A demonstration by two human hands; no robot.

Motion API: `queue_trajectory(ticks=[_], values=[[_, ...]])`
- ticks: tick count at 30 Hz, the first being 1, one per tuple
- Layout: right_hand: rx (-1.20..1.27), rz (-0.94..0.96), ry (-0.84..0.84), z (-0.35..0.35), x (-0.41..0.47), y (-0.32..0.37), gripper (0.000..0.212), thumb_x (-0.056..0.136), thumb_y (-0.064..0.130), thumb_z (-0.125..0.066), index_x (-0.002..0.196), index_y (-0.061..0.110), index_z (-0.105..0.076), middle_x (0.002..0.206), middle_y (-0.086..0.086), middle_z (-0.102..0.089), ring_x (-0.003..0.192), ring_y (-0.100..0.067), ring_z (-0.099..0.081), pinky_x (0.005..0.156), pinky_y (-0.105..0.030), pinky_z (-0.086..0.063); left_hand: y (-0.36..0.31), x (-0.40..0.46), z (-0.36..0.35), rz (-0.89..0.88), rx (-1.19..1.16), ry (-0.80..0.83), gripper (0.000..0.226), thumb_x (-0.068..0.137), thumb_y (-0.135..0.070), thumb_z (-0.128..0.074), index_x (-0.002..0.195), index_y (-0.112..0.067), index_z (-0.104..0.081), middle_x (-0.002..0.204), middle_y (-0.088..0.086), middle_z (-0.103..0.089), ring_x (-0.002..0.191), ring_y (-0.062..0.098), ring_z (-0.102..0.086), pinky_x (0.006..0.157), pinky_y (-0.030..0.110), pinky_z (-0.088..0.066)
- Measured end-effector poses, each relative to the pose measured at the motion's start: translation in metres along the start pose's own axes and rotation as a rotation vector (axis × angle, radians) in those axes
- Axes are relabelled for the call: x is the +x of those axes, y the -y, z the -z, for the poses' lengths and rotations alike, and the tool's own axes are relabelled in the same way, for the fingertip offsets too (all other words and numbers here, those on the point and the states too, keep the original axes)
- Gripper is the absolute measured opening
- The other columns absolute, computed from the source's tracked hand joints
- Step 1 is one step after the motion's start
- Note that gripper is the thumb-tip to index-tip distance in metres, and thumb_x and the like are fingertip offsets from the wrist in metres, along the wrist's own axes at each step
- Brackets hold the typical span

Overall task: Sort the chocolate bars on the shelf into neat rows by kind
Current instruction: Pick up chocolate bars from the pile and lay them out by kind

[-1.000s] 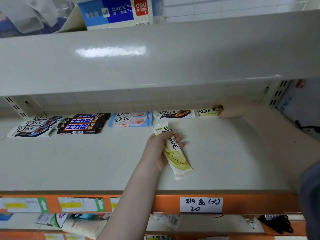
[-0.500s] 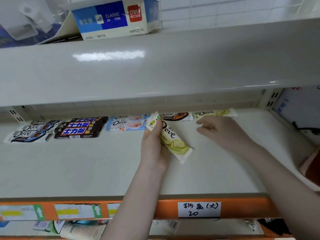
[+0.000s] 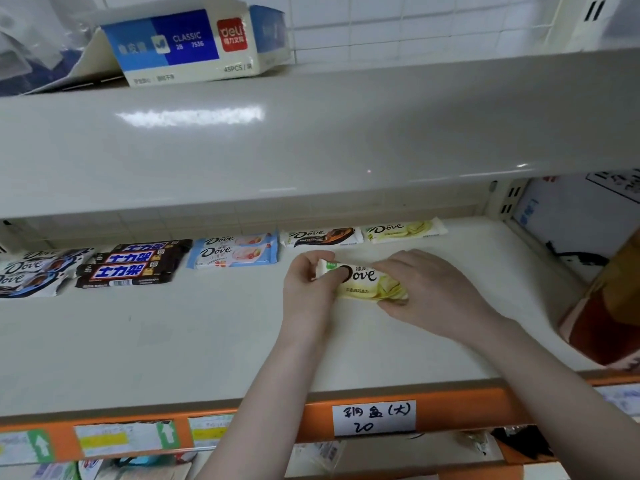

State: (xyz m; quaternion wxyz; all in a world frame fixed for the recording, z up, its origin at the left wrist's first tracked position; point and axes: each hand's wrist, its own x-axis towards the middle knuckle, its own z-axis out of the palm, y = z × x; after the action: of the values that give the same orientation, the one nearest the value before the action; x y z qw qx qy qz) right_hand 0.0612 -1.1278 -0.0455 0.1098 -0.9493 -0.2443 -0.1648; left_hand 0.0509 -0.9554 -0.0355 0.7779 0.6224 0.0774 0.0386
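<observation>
Over the shelf (image 3: pixel 138 341), both hands' grips pinch the yellow Dove bar (image 3: pixel 367 280) between them.

Your right hand (image 3: pixel 429 289) has come back from the shelf's rear and now grips the yellow-green Dove bar's wrapper (image 3: pixel 367 280) too — both hands hold it, your left hand (image 3: pixel 308 292) at its other end.

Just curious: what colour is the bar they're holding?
Pale yellow-green and white wrapper, seen from the head camera.

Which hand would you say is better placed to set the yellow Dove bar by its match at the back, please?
Right, probably. The right hand grips the held yellow Dove bar on the side nearer the matching yellow bar; the left hand pinches the far end.
</observation>
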Motion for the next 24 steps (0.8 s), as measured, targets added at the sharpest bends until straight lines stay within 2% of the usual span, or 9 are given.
queue_trajectory(ticks=[1,4,6,8,11,14,16,21,24], values=[[-0.035,-0.003,0.023,0.003,0.002,-0.006,0.047,0.078,0.033,-0.062,0.122,0.023,-0.054,0.109,0.004,-0.060,0.104,-0.017,-0.052,0.084,-0.025,-0.036,0.000,0.001,0.003,-0.111,0.221,-0.032,0.023,0.079,0.004,-0.061,0.083,-0.019,-0.060,0.087,0.006,-0.063,0.081,0.026,-0.061,0.078,0.038,-0.049],[-0.133,-0.064,0.080,0.016,0.014,-0.025,0.045,0.076,0.033,-0.063,0.118,0.022,-0.057,0.114,0.002,-0.061,0.108,-0.020,-0.052,0.087,-0.027,-0.037,0.002,0.002,0.014,-0.418,0.841,-0.084,0.021,0.082,-0.011,-0.062,0.103,-0.017,-0.062,0.105,0.003,-0.065,0.098,0.022,-0.060,0.085,0.029,-0.042],[-0.169,-0.141,0.130,0.024,0.025,-0.038,0.044,0.074,0.033,-0.063,0.116,0.024,-0.058,0.115,0.001,-0.062,0.107,-0.022,-0.055,0.085,-0.030,-0.040,0.008,0.002,0.019,-0.531,1.089,-0.090,0.029,0.086,-0.018,-0.059,0.114,-0.012,-0.060,0.114,0.006,-0.061,0.106,0.025,-0.054,0.087,0.029,-0.037],[-0.200,-0.213,0.212,0.030,0.040,-0.050,0.041,0.074,0.033,-0.062,0.114,0.023,-0.058,0.110,-0.002,-0.064,0.099,-0.025,-0.059,0.077,-0.031,-0.046,0.014,0.000,0.019,-0.537,1.229,-0.066,0.033,0.089,-0.025,-0.054,0.118,-0.011,-0.058,0.116,0.009,-0.059,0.108,0.028,-0.051,0.090,0.032,-0.037],[-0.280,-0.213,0.322,0.032,0.062,-0.061,0.031,0.074,0.033,-0.062,0.102,0.020,-0.062,0.095,-0.005,-0.066,0.088,-0.027,-0.060,0.069,-0.028,-0.045,0.021,0.001,0.017,-0.468,1.335,-0.012,0.035,0.092,-0.033,-0.048,0.119,-0.012,-0.055,0.118,0.009,-0.057,0.110,0.028,-0.048,0.091,0.034,-0.037],[-0.250,-0.212,0.408,0.031,0.077,-0.068,0.010,0.074,0.029,-0.064,0.074,0.023,-0.056,0.077,-0.003,-0.059,0.078,-0.027,-0.056,0.063,-0.028,-0.040,0.025,0.003,0.018,-0.427,1.414,0.021,0.036,0.093,-0.038,-0.043,0.117,-0.014,-0.054,0.119,0.006,-0.055,0.112,0.026,-0.046,0.090,0.033,-0.036],[-0.220,-0.206,0.455,0.029,0.083,-0.072,0.020,0.074,0.026,-0.064,0.066,0.020,-0.047,0.071,-0.003,-0.053,0.071,-0.024,-0.051,0.059,-0.029,-0.035,0.026,0.003,0.018,-0.419,1.435,0.044,0.035,0.093,-0.039,-0.042,0.115,-0.013,-0.054,0.118,0.007,-0.055,0.111,0.026,-0.046,0.089,0.033,-0.036],[-0.172,-0.236,0.564,0.021,0.091,-0.080,0.026,0.082,0.027,-0.064,0.092,0.028,-0.039,0.094,0.001,-0.047,0.085,-0.016,-0.043,0.076,-0.027,-0.039,0.027,0.004,0.020,-0.409,1.438,0.056,0.034,0.093,-0.038,-0.041,0.113,-0.013,-0.054,0.118,0.006,-0.054,0.111,0.025,-0.046,0.088,0.032,-0.036],[-0.180,-0.248,0.575,0.018,0.093,-0.085,0.032,0.081,0.029,-0.065,0.095,0.029,-0.036,0.096,0.001,-0.045,0.086,-0.016,-0.042,0.064,-0.027,-0.038,0.026,0.004,0.020,-0.409,1.431,0.060,0.034,0.093,-0.038,-0.042,0.112,-0.013,-0.054,0.117,0.006,-0.054,0.110,0.025,-0.046,0.087,0.032,-0.037]])
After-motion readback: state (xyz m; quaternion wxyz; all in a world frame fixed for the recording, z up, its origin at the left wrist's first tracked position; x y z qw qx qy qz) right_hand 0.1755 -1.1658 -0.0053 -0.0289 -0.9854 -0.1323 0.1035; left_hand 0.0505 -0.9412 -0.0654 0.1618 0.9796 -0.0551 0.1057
